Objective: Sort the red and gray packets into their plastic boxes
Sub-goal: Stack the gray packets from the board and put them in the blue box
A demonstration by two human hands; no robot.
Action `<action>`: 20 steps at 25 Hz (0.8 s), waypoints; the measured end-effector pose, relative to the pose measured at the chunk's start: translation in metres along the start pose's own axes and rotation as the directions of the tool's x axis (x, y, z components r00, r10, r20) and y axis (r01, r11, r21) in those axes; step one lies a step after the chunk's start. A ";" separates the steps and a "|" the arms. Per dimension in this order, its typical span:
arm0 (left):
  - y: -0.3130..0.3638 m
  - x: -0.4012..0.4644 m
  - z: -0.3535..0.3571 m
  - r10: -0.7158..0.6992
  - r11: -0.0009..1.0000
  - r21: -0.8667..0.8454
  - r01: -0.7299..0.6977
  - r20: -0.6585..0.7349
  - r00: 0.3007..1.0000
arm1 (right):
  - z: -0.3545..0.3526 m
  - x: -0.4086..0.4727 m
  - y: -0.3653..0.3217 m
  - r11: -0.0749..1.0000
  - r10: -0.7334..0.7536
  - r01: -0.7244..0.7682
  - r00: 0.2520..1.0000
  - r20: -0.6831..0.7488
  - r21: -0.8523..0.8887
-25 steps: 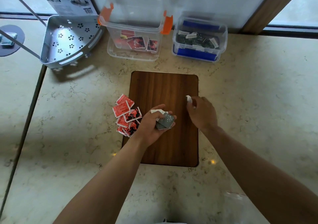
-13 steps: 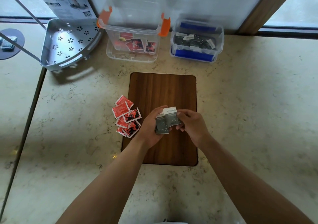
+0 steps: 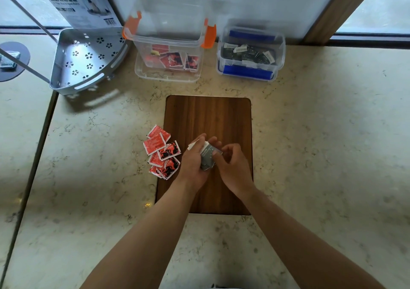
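Observation:
Over the wooden board point(image 3: 208, 115), my left hand point(image 3: 194, 164) grips a small stack of gray packets point(image 3: 207, 156). My right hand point(image 3: 233, 166) meets it from the right, thumb and fingertips pinching the stack's right edge. Several red packets point(image 3: 163, 152) lie in a loose pile at the board's left edge, beside my left hand. At the back stands a clear box with orange latches point(image 3: 168, 44) holding red packets. Right of it a smaller clear box with blue latches point(image 3: 250, 52) holds gray packets.
A perforated metal corner shelf point(image 3: 86, 60) sits at the back left, with a printed carton point(image 3: 75, 2) behind it. The marble counter point(image 3: 321, 144) spreads around the board. A seam and lower surface run along the left.
My right hand came in from the board's right side with a gray packet and joined it to the stack in my left hand. Both hands now hold the stack together.

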State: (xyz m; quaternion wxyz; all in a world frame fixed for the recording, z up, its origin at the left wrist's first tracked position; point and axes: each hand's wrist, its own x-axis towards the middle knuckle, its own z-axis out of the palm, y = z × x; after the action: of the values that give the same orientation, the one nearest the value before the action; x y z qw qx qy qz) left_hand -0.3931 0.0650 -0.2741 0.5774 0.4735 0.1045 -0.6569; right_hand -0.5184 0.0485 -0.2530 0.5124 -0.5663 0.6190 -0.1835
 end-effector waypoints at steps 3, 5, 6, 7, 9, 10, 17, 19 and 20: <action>0.000 -0.002 0.010 0.030 0.995 0.090 -0.033 0.034 0.999 | -0.003 0.000 -0.005 0.898 0.290 -0.358 0.919 0.269 0.256; 0.001 -0.002 0.015 0.046 0.979 0.195 -0.060 0.076 0.996 | -0.012 0.004 -0.006 0.787 0.325 -0.461 0.874 0.360 0.409; 0.003 -0.002 0.018 0.053 0.969 0.235 -0.074 0.094 0.994 | -0.016 0.007 -0.006 0.748 0.317 -0.475 0.869 0.379 0.464; 0.005 0.000 0.020 0.060 0.959 0.269 -0.088 0.108 0.992 | -0.021 0.011 -0.007 0.734 0.306 -0.471 0.873 0.380 0.490; 0.015 0.004 0.028 0.068 0.934 0.336 -0.118 0.156 0.985 | -0.031 0.024 -0.012 0.761 0.295 -0.434 0.893 0.340 0.481; 0.022 0.007 0.033 0.069 0.915 0.379 -0.138 0.190 0.979 | -0.036 0.031 -0.016 0.778 0.291 -0.411 0.906 0.309 0.474; 0.086 0.054 0.129 0.149 0.687 0.680 -0.257 0.214 0.965 | -0.095 0.107 -0.069 0.852 0.208 -0.214 0.976 0.067 0.477; 0.101 0.071 0.168 0.218 0.620 0.717 -0.318 0.232 0.948 | -0.109 0.134 -0.090 0.852 0.196 -0.154 0.980 -0.033 0.500; 0.107 0.079 0.185 0.255 0.584 0.734 -0.346 0.239 0.937 | -0.117 0.147 -0.099 0.855 0.184 -0.121 0.980 -0.077 0.504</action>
State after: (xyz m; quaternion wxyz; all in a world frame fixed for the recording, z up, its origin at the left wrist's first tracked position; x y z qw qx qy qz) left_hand -0.3847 -0.1470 -0.1909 0.4291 0.6476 -0.2967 -0.5554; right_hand -0.5416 -0.1527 -0.1877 0.6148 -0.3520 0.6240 -0.3297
